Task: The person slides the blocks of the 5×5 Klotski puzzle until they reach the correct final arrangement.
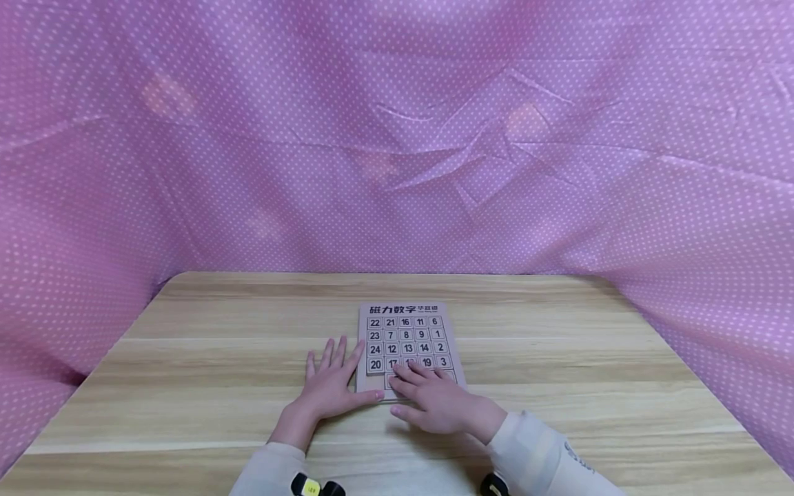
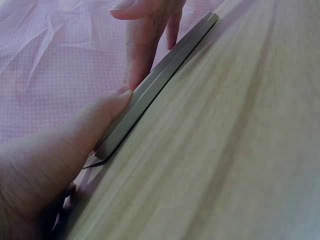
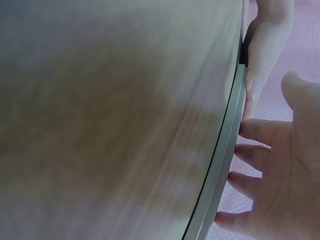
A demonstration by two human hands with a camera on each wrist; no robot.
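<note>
A number sliding puzzle board (image 1: 364,310) lies flat on the table, its numbered tiles (image 1: 406,335) in rows under a printed title. Bare base shows at the bottom left corner of the grid. My left hand (image 1: 329,389) lies spread at the board's left side, with the thumb on its lower left edge, as the left wrist view shows along the board's side (image 2: 150,95). My right hand (image 1: 437,403) reaches over the lower edge with extended fingertips touching the lower tiles, partly hiding the bottom two rows. In the right wrist view its fingers (image 3: 250,156) meet the board's top.
The wooden table (image 1: 217,358) extends around the board on all sides. A pink dotted cloth (image 1: 397,172) hangs behind the table and along both sides. Dark wrist devices (image 1: 316,486) show at the sleeves.
</note>
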